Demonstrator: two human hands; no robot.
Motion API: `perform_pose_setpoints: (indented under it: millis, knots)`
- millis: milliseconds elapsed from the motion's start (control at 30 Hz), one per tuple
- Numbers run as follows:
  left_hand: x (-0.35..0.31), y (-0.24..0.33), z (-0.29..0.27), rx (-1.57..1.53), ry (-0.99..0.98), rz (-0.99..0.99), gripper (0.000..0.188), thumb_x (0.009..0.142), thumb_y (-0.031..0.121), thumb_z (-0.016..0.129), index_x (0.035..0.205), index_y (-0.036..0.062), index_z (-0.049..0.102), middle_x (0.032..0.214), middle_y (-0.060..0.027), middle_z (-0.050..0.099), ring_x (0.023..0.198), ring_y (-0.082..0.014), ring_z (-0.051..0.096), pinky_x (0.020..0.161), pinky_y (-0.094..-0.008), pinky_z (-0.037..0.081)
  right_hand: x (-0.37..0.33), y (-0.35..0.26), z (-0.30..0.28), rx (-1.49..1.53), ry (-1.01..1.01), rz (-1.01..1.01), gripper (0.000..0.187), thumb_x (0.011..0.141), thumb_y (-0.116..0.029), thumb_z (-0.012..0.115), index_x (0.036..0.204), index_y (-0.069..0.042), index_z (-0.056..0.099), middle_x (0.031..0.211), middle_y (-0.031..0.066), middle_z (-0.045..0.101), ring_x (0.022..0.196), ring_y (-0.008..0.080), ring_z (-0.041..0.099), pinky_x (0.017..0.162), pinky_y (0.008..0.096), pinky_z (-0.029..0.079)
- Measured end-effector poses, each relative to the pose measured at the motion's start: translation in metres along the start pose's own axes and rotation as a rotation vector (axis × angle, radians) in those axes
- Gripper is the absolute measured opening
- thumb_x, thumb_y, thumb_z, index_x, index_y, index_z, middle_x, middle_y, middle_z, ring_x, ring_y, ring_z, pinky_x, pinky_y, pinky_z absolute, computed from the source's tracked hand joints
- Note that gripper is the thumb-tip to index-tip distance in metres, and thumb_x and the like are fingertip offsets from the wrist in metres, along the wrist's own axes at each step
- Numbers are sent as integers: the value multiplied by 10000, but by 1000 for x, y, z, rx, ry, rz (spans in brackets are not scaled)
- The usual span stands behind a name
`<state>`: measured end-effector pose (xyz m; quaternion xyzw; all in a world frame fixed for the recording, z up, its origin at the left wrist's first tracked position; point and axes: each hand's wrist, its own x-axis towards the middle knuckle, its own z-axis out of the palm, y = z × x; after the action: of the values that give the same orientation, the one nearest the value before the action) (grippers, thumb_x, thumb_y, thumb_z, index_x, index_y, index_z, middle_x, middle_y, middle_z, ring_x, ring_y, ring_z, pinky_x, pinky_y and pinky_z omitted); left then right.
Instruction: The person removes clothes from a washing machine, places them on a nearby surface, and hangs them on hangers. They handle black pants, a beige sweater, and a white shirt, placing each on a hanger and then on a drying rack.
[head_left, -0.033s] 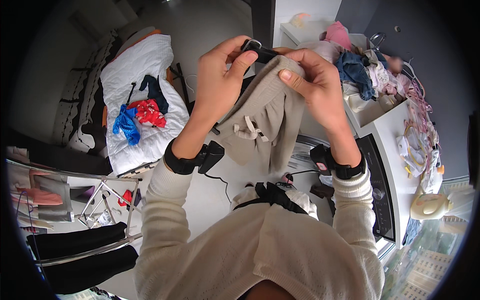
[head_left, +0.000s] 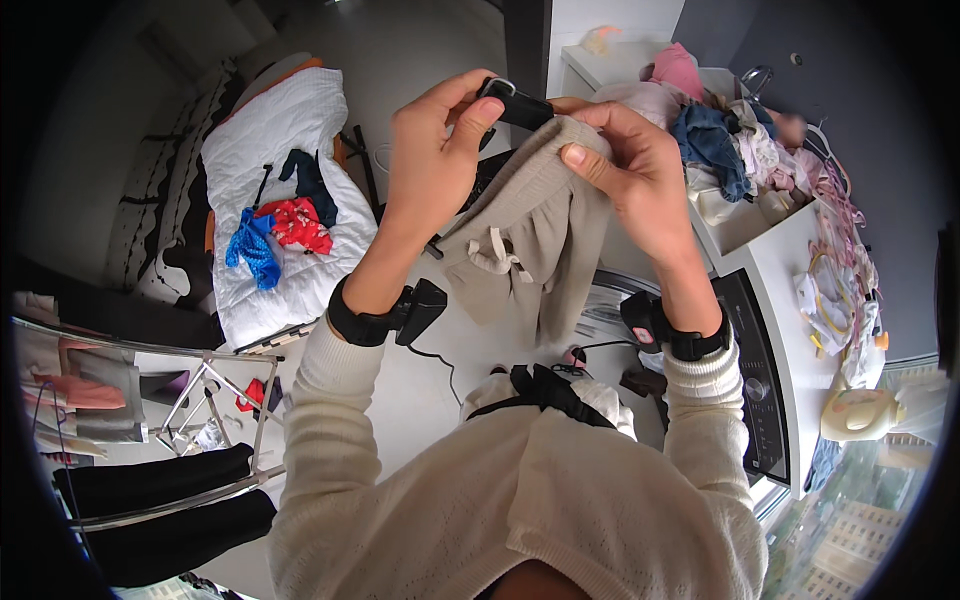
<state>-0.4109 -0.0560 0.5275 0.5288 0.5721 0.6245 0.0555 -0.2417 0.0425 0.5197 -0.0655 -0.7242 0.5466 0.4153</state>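
Note:
Beige trousers (head_left: 540, 225) with a pale drawstring hang from my right hand (head_left: 635, 165), whose thumb and fingers pinch the ribbed waistband near its upper corner. My left hand (head_left: 437, 150) is closed on a black clip (head_left: 522, 104) with a metal spring, which looks like a hanger clip. The clip sits right against the waistband's corner, beside my right fingertips. Whether its jaws grip the cloth, I cannot tell. Part of a black bar shows behind the trousers, below my left hand. The trouser legs fall in folds toward the floor.
A white quilted pad (head_left: 270, 130) at the left bears blue, red and dark clothes. Below it stands a metal drying rack (head_left: 215, 385) with hung garments. At the right are a heaped laundry pile (head_left: 715, 140), a front-loading washer (head_left: 755, 380) and a yellowish jug (head_left: 858, 412).
My left hand has shifted very slightly left, and the black clip has turned so that more of its flat side shows. My right hand keeps its pinch on the waistband.

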Motion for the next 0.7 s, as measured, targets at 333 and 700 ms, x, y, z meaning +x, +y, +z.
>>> perform_pose_setpoints:
  millis: [333,700]
  knots:
    - [-2,-33,-6,-213,-96,-80,291,902,126,667,1138,-45,658,877,-68,684,744,-111,628,693,-230,504,3,10,-30,124,-52,-17,225,848,-8,685,1064,37,646,1006,77,686,905,127,638,825,256,516]
    - [-1,-32,11,-217,-165,9,195,903,43,619,1068,-38,682,779,-40,660,716,-89,597,664,-221,486,12,1,-39,-83,-97,96,220,839,-65,709,1026,39,655,921,31,671,838,92,599,762,218,473]
